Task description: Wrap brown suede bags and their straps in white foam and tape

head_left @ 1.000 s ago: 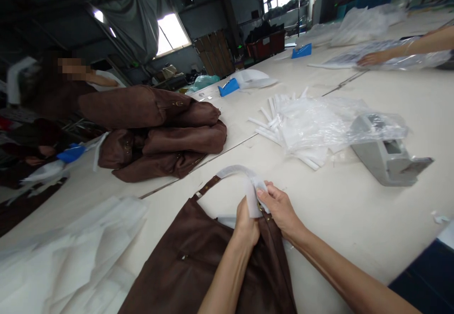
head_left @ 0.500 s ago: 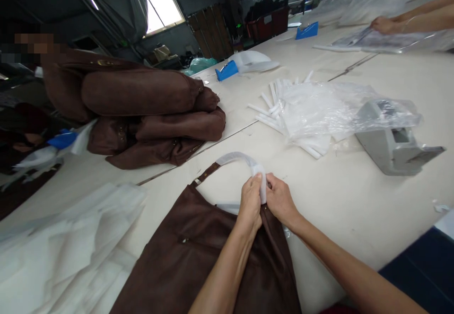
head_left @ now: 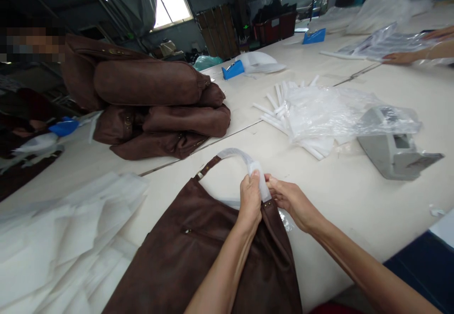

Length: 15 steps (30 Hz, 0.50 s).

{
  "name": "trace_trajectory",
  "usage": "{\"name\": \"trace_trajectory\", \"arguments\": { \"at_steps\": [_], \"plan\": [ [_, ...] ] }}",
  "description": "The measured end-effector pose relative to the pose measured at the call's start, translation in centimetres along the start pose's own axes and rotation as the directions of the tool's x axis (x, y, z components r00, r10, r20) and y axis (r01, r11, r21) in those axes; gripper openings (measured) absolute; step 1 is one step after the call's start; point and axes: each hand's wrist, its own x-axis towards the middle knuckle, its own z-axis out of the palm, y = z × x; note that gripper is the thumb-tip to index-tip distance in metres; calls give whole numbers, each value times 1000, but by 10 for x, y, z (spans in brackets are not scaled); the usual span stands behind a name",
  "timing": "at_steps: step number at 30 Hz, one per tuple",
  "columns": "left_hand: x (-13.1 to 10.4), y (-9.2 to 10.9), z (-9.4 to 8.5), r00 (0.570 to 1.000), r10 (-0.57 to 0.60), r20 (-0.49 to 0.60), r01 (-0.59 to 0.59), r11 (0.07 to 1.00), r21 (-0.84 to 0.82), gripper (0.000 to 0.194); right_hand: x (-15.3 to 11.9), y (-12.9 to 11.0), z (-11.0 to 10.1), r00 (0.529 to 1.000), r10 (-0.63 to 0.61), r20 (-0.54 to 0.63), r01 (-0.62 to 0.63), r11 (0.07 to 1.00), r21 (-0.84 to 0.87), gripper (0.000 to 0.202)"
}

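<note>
A dark brown handbag (head_left: 209, 252) lies on the table in front of me, its zip pull showing. Its looped handle is covered in a thin white wrap (head_left: 237, 152), with brown leather and metal fittings bare at the left end. My left hand (head_left: 251, 196) is closed around the wrapped handle, thumb on top. At the handle's right edge, just above the riveted strap base, my right hand (head_left: 291, 200) has its fingers drawn together against the wrap; some fingertips are hidden behind it. A bit of clear plastic (head_left: 284, 220) shows beside the bag under my right hand.
Stacked brown bags (head_left: 149, 87) stand at back left. White sheets (head_left: 71, 238) cover the left front. White tubes and clear plastic bags (head_left: 319, 110) lie beside a grey tape dispenser (head_left: 386, 155). Blue holders (head_left: 233, 69) sit farther back. A co-worker's hands (head_left: 404, 57) handle plastic at right.
My right hand has shifted slightly right and its fingers have straightened, uncovering the rivets at the strap base. My left hand keeps its grip. The co-worker's hands have moved on the plastic.
</note>
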Motion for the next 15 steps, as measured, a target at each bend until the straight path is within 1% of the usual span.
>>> {"name": "trace_trajectory", "arguments": {
  "at_steps": [3,5,8,11,13,15],
  "plan": [
    [1,0,1,999,35,-5,-34,999,16,45,5,0,0,996,-59,-74,55,997,-52,37],
    [1,0,2,999,37,7,-38,999,18,45,8,4,1,992,-103,-74,99,993,-56,35],
    [-2,3,3,998,29,57,-29,999,13,49,9,10,1,985,-146,-94,142,989,-43,33],
    [-8,7,1,992,35,118,-38,999,17,48,9,15,1,966,-210,-149,208,978,-27,33],
    [-16,8,-3,992,45,119,-48,999,23,47,8,19,1,958,-227,-175,229,973,-11,31],
    [-24,7,-6,993,45,107,-48,998,30,44,8,24,0,957,-212,-199,216,976,-1,30]
  ]
}}
